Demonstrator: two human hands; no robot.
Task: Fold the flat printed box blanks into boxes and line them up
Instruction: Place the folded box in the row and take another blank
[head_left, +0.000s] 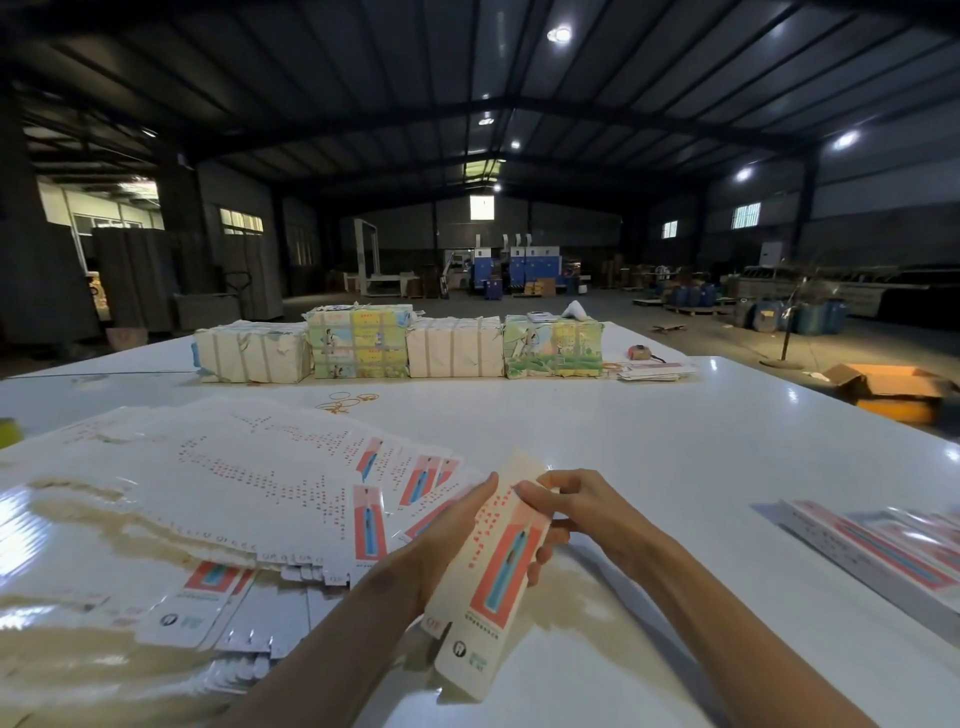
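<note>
I hold one long printed box blank (493, 577), cream with a red and blue panel, above the white table (649, 447). My left hand (452, 530) grips its left edge from behind, fingers wrapped round it. My right hand (566, 512) pinches its upper right edge, thumb on the printed face. A wide fanned spread of flat blanks (218, 499) covers the table at the left. Finished long boxes (883, 551) lie side by side at the right edge.
Several wrapped bundles (400, 345) stand in a row at the table's far side, with a small stack of blanks (654, 370) to their right. Rubber bands (345, 401) lie near the middle. An orange carton (893, 389) sits on the floor at the right.
</note>
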